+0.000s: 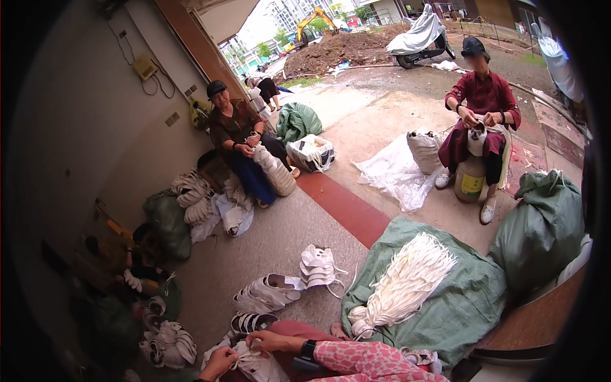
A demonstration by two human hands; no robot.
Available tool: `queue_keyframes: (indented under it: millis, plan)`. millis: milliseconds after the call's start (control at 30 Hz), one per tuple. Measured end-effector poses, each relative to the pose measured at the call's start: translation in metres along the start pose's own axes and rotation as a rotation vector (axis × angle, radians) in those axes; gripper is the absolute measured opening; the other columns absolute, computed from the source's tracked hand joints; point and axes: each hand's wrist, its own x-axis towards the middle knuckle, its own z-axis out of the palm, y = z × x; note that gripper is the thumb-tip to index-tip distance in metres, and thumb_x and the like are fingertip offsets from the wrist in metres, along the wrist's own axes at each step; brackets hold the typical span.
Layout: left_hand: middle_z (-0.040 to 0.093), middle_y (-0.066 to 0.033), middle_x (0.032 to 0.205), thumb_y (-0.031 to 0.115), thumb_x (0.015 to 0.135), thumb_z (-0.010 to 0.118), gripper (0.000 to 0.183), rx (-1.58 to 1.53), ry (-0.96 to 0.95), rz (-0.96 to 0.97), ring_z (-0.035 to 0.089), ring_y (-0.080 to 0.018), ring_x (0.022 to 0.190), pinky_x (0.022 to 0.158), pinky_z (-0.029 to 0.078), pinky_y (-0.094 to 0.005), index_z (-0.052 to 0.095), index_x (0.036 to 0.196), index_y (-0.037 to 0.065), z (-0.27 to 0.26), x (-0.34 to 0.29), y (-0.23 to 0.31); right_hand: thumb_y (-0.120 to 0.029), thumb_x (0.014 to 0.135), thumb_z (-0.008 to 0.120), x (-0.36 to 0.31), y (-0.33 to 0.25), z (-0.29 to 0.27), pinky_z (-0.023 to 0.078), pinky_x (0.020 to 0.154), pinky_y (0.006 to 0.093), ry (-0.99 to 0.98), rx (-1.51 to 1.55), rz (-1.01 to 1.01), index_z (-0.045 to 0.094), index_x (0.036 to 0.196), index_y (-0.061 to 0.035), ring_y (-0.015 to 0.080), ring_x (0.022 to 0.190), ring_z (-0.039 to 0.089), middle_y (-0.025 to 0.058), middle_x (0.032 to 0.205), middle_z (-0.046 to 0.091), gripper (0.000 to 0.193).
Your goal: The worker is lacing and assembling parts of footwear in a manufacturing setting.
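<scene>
At the lower edge, my left hand (219, 361) and my right hand (270, 342) work close together over a white shoe upper (261, 366) on my lap. My left fingers are closed on its white lace. The right fingers are bent in a pinch at the upper's top edge; what lies between them is too small to make out. Just beyond my hands lie a black-and-white striped shoe upper (253, 322), a nested stack of white shoe uppers (268, 291) and another stack (320, 266) with loose laces trailing.
A thick bundle of white laces (407, 280) lies on a green sack (471, 290) to my right. Two seated people (238, 127) (480, 114) handle shoe uppers farther off. Full green sacks (541, 223) and more uppers (168, 344) stand around. Outside are a covered scooter (420, 41) and an excavator (315, 25).
</scene>
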Motion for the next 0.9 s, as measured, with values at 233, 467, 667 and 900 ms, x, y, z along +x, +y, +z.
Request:
queue_keyframes:
  millis: [233, 467, 667, 900]
  plan:
    - [0.068, -0.0076, 0.076, 0.021, 0.079, 0.068, 0.025, -0.017, -0.036, -0.032, 0.063, -0.0133, 0.070, 0.064, 0.051, -0.0289, 0.065, 0.090, -0.001, -0.005, -0.001, 0.009, -0.013, 0.084, 0.058, 0.002, 0.001, -0.003, 0.038, 0.049, 0.0245, 0.007, -0.061, 0.038, 0.056, 0.105, -0.0061, 0.0104, 0.052, 0.051, 0.0006, 0.071, 0.055, 0.022]
    - [0.068, -0.0088, 0.075, 0.021, 0.079, 0.067, 0.023, 0.019, 0.063, 0.020, 0.064, -0.0144, 0.069, 0.064, 0.051, -0.0302, 0.064, 0.088, 0.000, -0.005, 0.004, -0.003, -0.014, 0.086, 0.059, 0.007, 0.005, -0.005, 0.037, 0.049, 0.0238, -0.002, -0.027, 0.052, 0.057, 0.105, -0.0084, 0.0095, 0.052, 0.051, -0.0003, 0.072, 0.055, 0.020]
    - [0.067, -0.0083, 0.073, 0.018, 0.079, 0.069, 0.020, 0.105, 0.149, 0.148, 0.064, -0.0142, 0.066, 0.061, 0.052, -0.0302, 0.063, 0.085, 0.000, -0.003, 0.017, -0.027, -0.014, 0.085, 0.060, 0.013, 0.014, -0.006, 0.038, 0.050, 0.0236, 0.012, -0.024, 0.032, 0.058, 0.103, -0.0089, 0.0093, 0.055, 0.052, -0.0004, 0.073, 0.056, 0.019]
    - [0.068, -0.0130, 0.081, 0.024, 0.078, 0.065, 0.020, 0.054, 0.136, 0.062, 0.066, -0.0263, 0.079, 0.072, 0.051, -0.0371, 0.066, 0.086, 0.005, -0.001, 0.023, -0.034, -0.013, 0.085, 0.060, 0.011, 0.011, -0.005, 0.041, 0.050, 0.0240, 0.036, -0.060, 0.071, 0.058, 0.103, -0.0092, 0.0097, 0.056, 0.053, -0.0001, 0.075, 0.057, 0.019]
